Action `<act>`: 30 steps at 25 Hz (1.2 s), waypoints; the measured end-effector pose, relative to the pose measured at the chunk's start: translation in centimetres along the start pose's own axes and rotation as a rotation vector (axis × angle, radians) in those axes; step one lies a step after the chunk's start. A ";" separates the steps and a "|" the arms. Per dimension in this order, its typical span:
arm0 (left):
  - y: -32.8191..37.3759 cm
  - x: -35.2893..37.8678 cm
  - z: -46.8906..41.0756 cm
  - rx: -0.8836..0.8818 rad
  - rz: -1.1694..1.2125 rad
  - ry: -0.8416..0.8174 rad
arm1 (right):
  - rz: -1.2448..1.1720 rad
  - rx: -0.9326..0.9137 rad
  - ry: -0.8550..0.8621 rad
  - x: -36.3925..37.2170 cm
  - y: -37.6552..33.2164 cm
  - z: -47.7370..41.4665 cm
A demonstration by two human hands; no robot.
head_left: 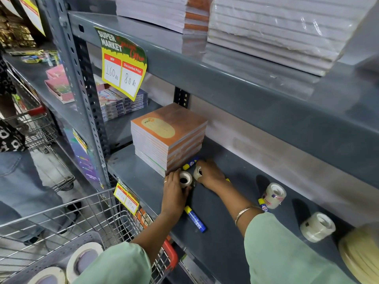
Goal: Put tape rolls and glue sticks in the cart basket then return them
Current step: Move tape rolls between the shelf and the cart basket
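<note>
Both hands are worked on the grey shelf (225,238), just beside the notebook stack (168,140), the landmark. Left hand (174,193): fingers closed around a small tape roll (185,179). Right hand (209,174): fingers closed on a second small roll (198,173). A glue stick (190,163) lies against the stack's base; another (194,218) lies nearer the shelf edge. Larger tape rolls (82,261) are seen in the cart basket (61,224) below. Grouping against the stack probably keeps rolls from rolling.

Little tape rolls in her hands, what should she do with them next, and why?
Probably lift both and drop them in the cart basket. The left hand grips one small tape roll, the right hand another, both on the shelf.
</note>
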State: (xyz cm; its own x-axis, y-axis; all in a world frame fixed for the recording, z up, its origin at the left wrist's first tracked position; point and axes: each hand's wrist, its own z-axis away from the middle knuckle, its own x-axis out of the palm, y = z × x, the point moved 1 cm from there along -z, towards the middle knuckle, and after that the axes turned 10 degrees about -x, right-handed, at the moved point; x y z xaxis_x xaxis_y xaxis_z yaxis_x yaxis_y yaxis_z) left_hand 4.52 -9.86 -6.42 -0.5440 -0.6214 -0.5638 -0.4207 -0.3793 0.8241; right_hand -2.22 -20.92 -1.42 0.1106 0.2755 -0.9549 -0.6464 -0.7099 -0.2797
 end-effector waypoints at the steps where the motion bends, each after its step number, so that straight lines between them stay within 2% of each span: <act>1: 0.0 -0.3 0.1 -0.003 0.011 0.003 | -0.012 -0.001 0.004 -0.2 -0.2 0.2; 8: -1.7 -5.2 3.1 0.024 0.097 0.095 | -0.122 -0.158 0.103 -3.0 -4.1 3.6; 13: -8.3 -11.2 5.7 -0.103 0.059 0.227 | -0.266 -0.392 0.059 0.1 -13.0 4.4; 17: -17.4 -14.6 9.2 -0.331 -0.036 0.240 | -0.199 -0.493 -0.103 9.6 -20.9 3.8; 20: -24.7 -15.6 12.2 -0.502 -0.119 0.175 | -0.099 -0.564 -0.333 18.9 -23.6 4.2; 25: -34.9 -13.8 16.5 -0.701 -0.226 0.070 | 0.122 -0.637 -0.662 32.6 -22.8 6.2; 27: -37.5 -12.5 17.3 -0.774 -0.248 -0.031 | 0.161 -0.673 -0.731 36.3 -22.1 6.7; 30: -40.4 -10.3 17.6 -0.774 -0.219 -0.134 | 0.247 -0.774 -0.819 40.1 -21.4 6.5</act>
State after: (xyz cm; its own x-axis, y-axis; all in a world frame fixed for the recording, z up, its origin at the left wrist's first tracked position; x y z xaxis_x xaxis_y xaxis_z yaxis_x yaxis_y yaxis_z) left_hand 14.35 23.89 -34.88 -0.6104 -0.4093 -0.6781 0.0664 -0.8796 0.4712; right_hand 11.12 9.57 -33.12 -0.6607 0.2108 -0.7205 0.0850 -0.9326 -0.3508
